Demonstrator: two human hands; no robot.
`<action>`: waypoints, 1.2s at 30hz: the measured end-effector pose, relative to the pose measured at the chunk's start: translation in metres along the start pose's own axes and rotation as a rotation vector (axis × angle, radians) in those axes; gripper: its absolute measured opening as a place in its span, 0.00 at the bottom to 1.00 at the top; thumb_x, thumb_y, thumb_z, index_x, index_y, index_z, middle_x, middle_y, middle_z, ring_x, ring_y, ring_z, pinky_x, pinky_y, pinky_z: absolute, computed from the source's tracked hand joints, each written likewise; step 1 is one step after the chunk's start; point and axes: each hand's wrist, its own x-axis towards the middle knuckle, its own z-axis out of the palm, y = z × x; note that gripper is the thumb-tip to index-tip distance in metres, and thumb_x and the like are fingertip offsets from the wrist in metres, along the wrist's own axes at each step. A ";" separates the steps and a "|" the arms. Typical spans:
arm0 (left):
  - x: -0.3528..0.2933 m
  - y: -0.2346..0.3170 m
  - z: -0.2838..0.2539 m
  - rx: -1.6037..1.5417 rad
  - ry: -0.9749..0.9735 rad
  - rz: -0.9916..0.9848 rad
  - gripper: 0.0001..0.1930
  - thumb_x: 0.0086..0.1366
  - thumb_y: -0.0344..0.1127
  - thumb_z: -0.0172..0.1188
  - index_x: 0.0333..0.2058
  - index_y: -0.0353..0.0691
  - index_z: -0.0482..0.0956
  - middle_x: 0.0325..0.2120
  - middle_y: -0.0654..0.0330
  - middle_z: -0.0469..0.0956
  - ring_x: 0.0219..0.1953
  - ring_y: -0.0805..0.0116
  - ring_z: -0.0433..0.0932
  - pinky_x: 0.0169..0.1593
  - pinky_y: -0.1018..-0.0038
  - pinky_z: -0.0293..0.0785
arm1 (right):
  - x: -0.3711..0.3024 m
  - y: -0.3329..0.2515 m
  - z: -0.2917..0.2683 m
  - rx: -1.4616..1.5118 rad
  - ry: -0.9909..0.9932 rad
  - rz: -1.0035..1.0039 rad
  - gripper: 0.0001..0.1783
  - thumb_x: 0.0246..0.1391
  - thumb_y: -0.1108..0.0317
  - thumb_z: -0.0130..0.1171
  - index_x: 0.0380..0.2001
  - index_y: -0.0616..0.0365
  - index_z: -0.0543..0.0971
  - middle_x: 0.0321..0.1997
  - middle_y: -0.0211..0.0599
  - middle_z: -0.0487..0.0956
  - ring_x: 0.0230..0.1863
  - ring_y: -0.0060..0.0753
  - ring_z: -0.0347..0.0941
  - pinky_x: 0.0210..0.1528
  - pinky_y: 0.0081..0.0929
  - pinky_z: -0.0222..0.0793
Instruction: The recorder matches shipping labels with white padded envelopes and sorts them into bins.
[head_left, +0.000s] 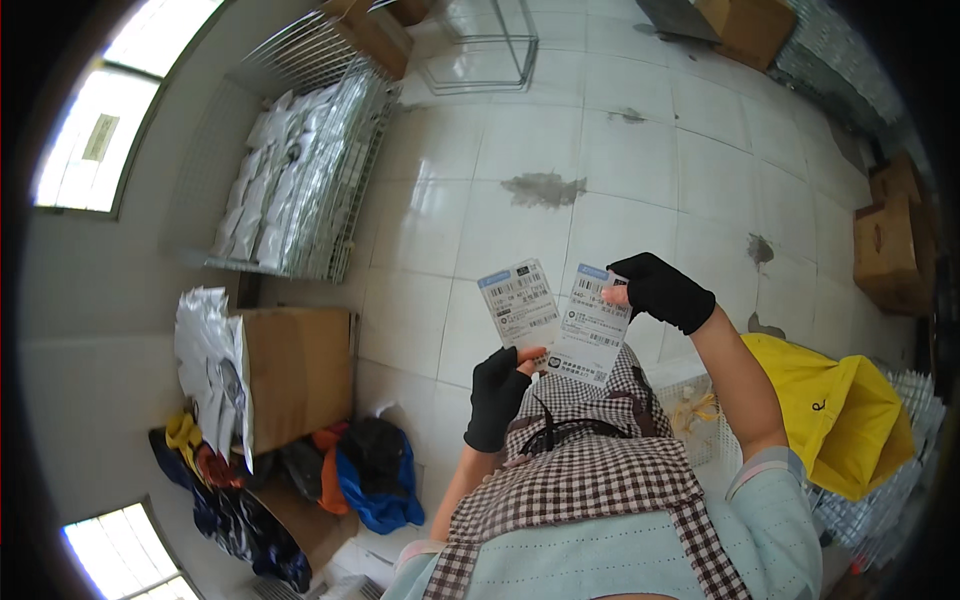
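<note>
Two bunches of white printed shipping labels are held up in front of my checked apron (590, 480). My left hand (499, 396), in a black fingerless glove, pinches the lower edge of the left labels (520, 303); several seem stacked there. The right shipping label (590, 325), with a blue strip at its top and barcodes, is gripped near its upper right corner by my right hand (662, 292), gloved the same way. The lower parts of the two overlap or lie close together near my left fingertips.
A wire cage (300, 180) full of silver packets stands at the far left. Nearer sits a cardboard box (298, 370) with silver bags (212, 360) on it, beside a blue bag (385, 490). A yellow bag (830, 410) lies right, cartons (890, 250) beyond it. White tiles (430, 220) cover the floor.
</note>
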 end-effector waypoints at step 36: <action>0.898 0.221 0.154 -0.048 -0.359 -0.127 0.06 0.56 0.31 0.59 0.29 0.33 0.78 0.23 0.64 0.75 0.26 0.78 0.70 0.32 0.81 0.67 | 0.499 -0.359 -0.654 -0.083 0.198 -0.027 0.18 0.44 0.63 0.60 0.34 0.68 0.76 0.27 0.38 0.77 0.29 0.25 0.73 0.26 0.20 0.71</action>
